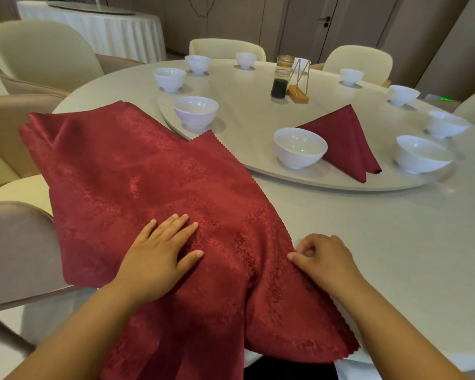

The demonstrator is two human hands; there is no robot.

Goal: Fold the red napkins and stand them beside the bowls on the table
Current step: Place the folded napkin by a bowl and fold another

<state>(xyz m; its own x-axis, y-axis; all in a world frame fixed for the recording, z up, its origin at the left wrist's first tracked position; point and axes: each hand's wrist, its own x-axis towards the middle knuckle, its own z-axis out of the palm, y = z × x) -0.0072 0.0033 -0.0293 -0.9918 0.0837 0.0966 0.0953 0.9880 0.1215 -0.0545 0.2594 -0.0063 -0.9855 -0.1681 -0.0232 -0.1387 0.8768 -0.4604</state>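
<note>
Napkin [137,171] spread open and rumpled on the table [395,242], on the near-left side of the turntable [252,105], one zigzag-cut corner lapping over the turntable's rim, the near end hanging off the table toward the person. Left hand [159,256] flat on the napkin, well short of the turntable, fingers straight and slightly spread, pressing the cloth, grasping nothing. Right hand [324,259] also short of the turntable, at the napkin's right edge, fingers curled in, thumb and forefinger pinching that edge against the table. On the turntable's near-right part, a folded napkin [346,138], standing as a triangle with its point up, just behind and right of a bowl [299,148]; touching or not, unclear. More white bowls [196,112] spaced around the turntable's rim, all upright. Toward the turntable's far side, a bottle [281,78] with dark liquid in its lower part, and just beside it a wire stand [299,83] on a wooden base. Pale chairs [44,50] beyond and left of the turntable, around the table.
</note>
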